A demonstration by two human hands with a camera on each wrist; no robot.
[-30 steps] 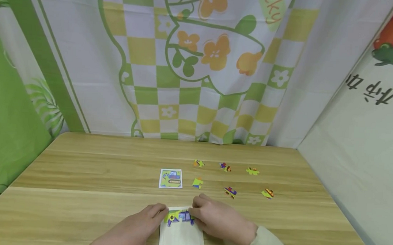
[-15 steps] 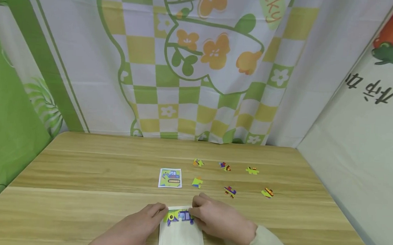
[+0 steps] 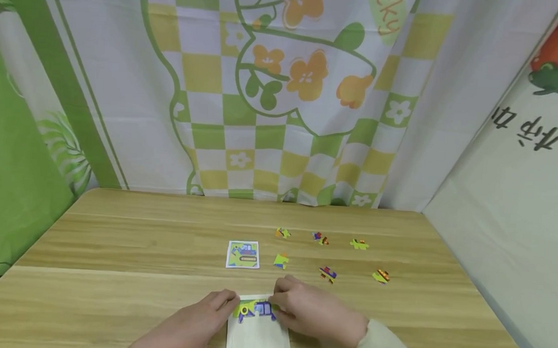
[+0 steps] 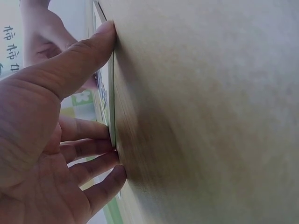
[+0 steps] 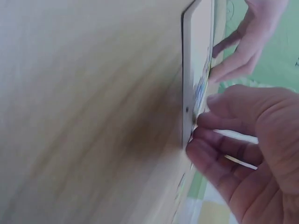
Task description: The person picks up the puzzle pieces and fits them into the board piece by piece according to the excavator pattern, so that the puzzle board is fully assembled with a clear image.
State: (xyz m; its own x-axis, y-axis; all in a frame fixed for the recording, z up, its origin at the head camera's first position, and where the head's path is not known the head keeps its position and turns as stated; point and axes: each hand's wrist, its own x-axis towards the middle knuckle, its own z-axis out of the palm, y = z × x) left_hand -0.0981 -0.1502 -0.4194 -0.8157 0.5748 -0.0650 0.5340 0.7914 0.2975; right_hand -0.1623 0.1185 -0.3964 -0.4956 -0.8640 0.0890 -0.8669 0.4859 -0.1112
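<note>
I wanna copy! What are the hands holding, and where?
The puzzle board: left hand by its left edge, right hand at its far right corner.

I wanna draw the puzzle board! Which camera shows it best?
The head view, which shows the puzzle board from above with pieces along its far edge. The left wrist view shows mostly its thin edge; the right wrist's, its side and top, slantwise.

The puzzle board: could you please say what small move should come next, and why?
I'd probably ease the right hand off the puzzle board: it covers the far right corner, hiding the pieces' fit there, while the left hand can steady the left edge.
</note>
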